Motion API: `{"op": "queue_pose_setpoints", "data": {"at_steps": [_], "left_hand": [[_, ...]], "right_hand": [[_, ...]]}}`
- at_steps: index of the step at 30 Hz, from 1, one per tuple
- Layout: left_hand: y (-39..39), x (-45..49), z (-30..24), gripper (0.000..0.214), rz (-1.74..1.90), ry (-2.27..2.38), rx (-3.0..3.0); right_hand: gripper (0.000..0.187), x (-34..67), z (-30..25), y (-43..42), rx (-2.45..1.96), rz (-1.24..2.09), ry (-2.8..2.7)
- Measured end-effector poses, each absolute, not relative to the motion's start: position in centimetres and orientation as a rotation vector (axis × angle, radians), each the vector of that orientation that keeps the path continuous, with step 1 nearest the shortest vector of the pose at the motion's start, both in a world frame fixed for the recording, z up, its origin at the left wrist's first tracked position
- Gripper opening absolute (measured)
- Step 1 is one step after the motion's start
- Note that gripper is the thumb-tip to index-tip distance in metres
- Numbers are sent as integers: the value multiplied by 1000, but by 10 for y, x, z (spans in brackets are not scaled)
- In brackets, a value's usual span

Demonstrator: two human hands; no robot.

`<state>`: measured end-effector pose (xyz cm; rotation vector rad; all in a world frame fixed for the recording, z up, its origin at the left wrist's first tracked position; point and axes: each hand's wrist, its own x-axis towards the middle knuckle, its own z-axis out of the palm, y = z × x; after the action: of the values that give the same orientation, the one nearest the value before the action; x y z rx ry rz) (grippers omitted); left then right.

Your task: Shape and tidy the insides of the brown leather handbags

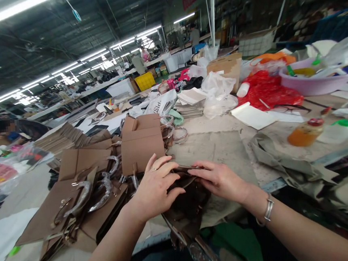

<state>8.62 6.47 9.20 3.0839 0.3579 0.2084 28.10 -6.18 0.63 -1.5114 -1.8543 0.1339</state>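
A dark brown handbag (pixel 190 204) hangs at the table's front edge, its opening towards me and its plastic-wrapped handles (pixel 203 254) pointing down. At the bag's upper edge, my right hand (pixel 219 180) pinches the rim between thumb and fingers. My left hand (pixel 159 184), wearing a ring, is beside the rim's left end; its fingers are spread and the fingertips are at or near the edge. The bag's inside is dark and hard to make out. Left of my hands lie several brown handbags (pixel 141 145) with handles wrapped in clear plastic.
Stacked brown panels (pixel 62 140) lie farther left, near another person (pixel 18 128). A purple basin (pixel 306 82), a red plastic bag (pixel 268 89), an orange-liquid bottle (pixel 305 133) and glasses (pixel 292 108) are on the right. Grey-green cloth (pixel 289 165) is bunched at the right edge.
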Motion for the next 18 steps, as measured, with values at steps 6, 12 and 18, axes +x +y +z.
{"op": "queue_pose_setpoints", "data": {"at_steps": [6,12,18], "left_hand": [[65,89,91,25,96,206,3052],[69,93,72,24,0,178,3084],[69,93,64,25,4,328,3163]], "right_hand": [[39,281,9,-60,-1555,80,-1912],[45,285,1,-58,-1423,19,-1894],[38,287,-7,-56,-1371,57,-1773]]}}
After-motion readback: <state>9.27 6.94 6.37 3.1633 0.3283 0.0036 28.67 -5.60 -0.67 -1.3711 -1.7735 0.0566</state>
